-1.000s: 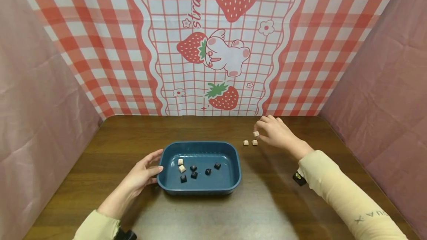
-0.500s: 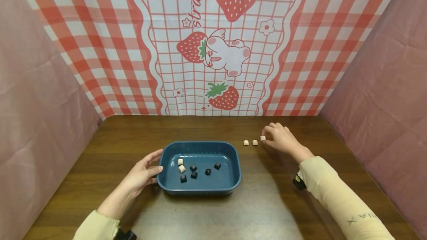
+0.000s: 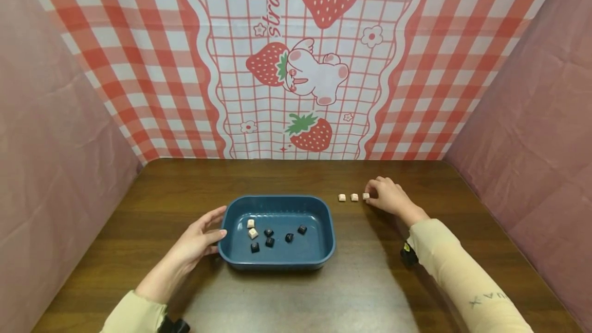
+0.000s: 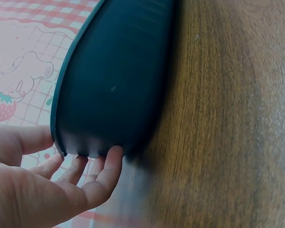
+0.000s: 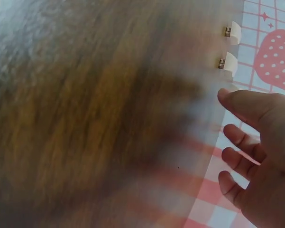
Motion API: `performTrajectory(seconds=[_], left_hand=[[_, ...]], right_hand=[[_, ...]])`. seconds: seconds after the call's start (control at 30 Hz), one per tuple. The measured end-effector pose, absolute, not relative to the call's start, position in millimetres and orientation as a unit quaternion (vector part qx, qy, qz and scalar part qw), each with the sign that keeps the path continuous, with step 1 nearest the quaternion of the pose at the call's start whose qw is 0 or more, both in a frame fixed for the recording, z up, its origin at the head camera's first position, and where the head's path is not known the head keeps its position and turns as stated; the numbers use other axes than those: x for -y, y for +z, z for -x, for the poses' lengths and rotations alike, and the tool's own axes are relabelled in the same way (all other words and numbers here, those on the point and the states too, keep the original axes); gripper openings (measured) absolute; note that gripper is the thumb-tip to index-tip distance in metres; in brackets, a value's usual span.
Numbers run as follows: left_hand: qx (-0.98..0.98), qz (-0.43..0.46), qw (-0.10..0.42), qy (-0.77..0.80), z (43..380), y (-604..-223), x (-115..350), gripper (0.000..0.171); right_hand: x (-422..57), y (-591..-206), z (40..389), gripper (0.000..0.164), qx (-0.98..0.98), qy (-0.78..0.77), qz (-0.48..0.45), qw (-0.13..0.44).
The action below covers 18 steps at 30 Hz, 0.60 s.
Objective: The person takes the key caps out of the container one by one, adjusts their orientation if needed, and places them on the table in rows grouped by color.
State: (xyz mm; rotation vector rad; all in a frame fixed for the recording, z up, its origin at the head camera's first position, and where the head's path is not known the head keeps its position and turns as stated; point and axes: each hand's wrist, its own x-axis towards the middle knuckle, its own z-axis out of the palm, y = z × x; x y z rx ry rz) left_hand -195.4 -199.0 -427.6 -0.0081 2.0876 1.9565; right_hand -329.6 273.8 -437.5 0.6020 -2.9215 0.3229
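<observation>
Now, the brown wooden table [image 3: 296, 304] is staying put, and the blue tray [image 3: 277, 257] is keeping its place on it. The left hand [image 3: 196, 243] is still holding the tray's left end, partly closed, its thumb resting over the rim and its other fingers bearing on the outer wall; it is probably steadying the tray.

The change is happening at the right hand [image 3: 390, 197]. Half a second ago it was carrying a white cap a little above the table; now it is bringing that held cap [image 3: 366, 196] down level with two other caps [image 3: 354, 197] near the tray's far right corner. Thumb and forefinger are pinching it, nearly closed, while in the right wrist view the remaining fingers are curling loosely. Whether the cap is already bearing on the wood, I cannot tell.

That is seemingly extending the row to three, evenly spaced, with this cap at the right-hand end. Inside the tray nothing is shifting: two white caps [image 3: 253, 233] and five black caps [image 3: 270, 242] are lying on its floor.
</observation>
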Motion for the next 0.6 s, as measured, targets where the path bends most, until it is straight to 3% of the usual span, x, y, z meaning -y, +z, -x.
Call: performTrajectory(seconds=[0.6], left_hand=[[-0.719,0.000,0.143,0.681,197,-429,201,0.060]], right_hand=[[-274,-441,341,0.016,0.960,0.168,-0.224,0.020]])
